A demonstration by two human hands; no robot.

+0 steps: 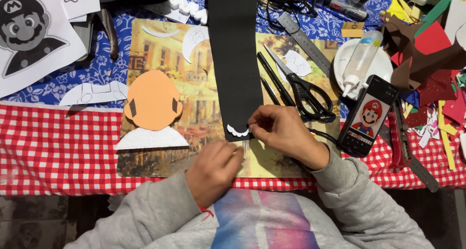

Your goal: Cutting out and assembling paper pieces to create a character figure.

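Observation:
A long black foam sheet [235,60] lies across a picture placemat [199,103], its near end between my hands. A small white scalloped paper piece [237,130] rests on that near end. My right hand [281,132] presses its fingertips on the sheet's edge beside the white piece. My left hand [213,169] sits curled just below the sheet, fingers bent toward it. Whether it grips anything is hidden. An orange foam head shape [152,99] with a white glittery piece [151,139] lies to the left.
Black scissors [303,91], a black pen [274,79], a metal ruler [303,40], a glue bottle [359,60] on a white plate and a phone [367,115] showing a cartoon figure lie to the right. Paper templates [29,31] and coloured foam scraps [432,60] crowd the far edges.

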